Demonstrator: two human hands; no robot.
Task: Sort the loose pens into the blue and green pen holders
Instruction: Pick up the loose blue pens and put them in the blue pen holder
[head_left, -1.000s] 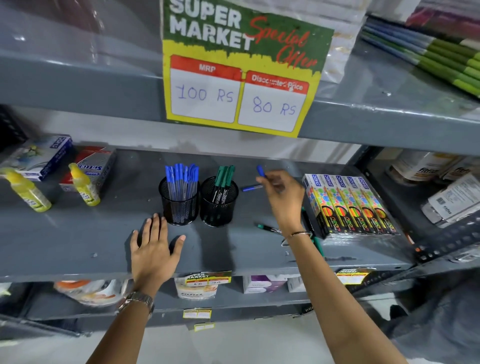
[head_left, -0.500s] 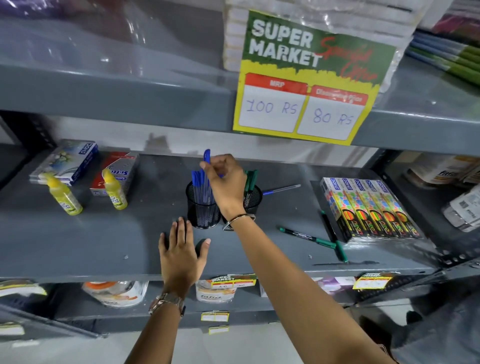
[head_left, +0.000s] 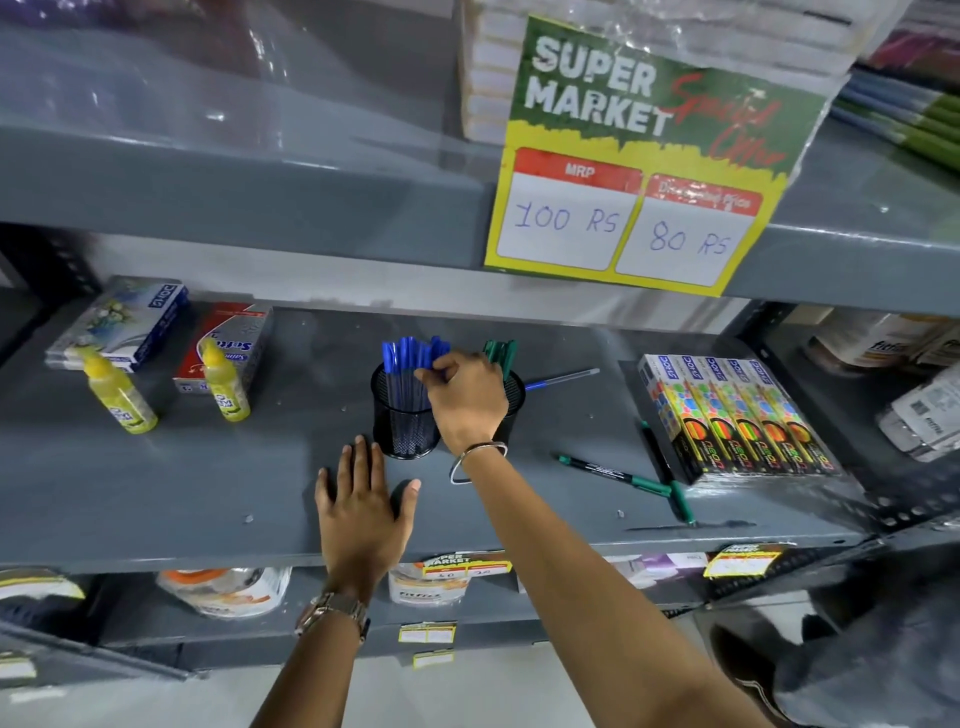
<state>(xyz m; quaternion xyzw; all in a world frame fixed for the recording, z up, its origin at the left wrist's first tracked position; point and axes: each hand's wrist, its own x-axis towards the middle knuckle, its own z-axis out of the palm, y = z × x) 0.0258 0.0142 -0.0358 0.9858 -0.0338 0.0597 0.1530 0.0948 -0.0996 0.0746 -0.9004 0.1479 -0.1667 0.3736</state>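
Note:
Two black mesh holders stand mid-shelf. The left holder (head_left: 402, 423) is packed with blue pens (head_left: 408, 358). The right holder (head_left: 515, 397) carries green pens (head_left: 500, 353) and is mostly hidden behind my right hand (head_left: 465, 397). That hand reaches over the left holder, its fingertips pinched on a blue pen among the caps. My left hand (head_left: 361, 512) lies flat and spread on the shelf just in front of the left holder. One loose blue pen (head_left: 563, 378) lies behind the holders. Two loose green pens (head_left: 613, 473) (head_left: 672, 486) lie to the right.
Neon pen packs (head_left: 737, 415) sit at the right beside the loose green pens. Two yellow bottles (head_left: 117, 397) (head_left: 223, 384) and two flat boxes (head_left: 122, 325) stand at the left. A price sign (head_left: 639, 156) hangs from the upper shelf edge.
My right hand carried a blue pen from the right of the shelf leftward, then lowered it into the left holder. My left hand stayed flat on the shelf.

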